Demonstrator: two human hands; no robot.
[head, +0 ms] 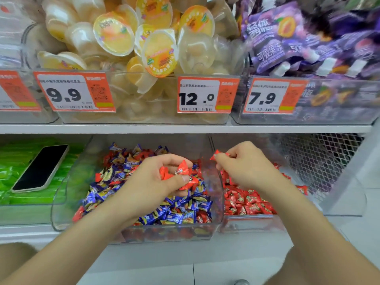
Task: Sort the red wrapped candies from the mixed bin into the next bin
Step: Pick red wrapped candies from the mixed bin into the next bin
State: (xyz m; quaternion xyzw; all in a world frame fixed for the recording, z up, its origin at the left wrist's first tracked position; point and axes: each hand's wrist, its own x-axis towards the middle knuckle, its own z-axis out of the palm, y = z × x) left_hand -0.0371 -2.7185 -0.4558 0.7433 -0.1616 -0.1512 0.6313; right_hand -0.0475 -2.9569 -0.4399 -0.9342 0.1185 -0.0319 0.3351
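Nearest to me, at 6 o'clock, my two bare forearms reach toward the low shelf. My left hand (152,182) is at about 12 o'clock, over the mixed bin (61,204). Its fingers are half curled and hold a small bunch of red candies (181,171) against the thumb. Under it, blue wrapped candies (181,210) and red ones lie mixed together.

My right hand (248,167) is at 1 o'clock, over the next bin (253,223). Its thumb and fingertips pinch a single red candy (216,155), which sticks out to the left, above the clear wall between the two bins. In the next bin I see only a pile of red candies (246,202).

At 10 o'clock a dark phone (41,167) lies on green packs (10,182). At 2 o'clock there is a wire mesh (318,157).

Farther, on the upper shelf, jelly cups (154,48) fill a clear bin from 11 to 12 o'clock, and purple pouches (287,38) are at 1 o'clock. The price tags (205,95) in front read 9.9, 12.0 and 7.9.
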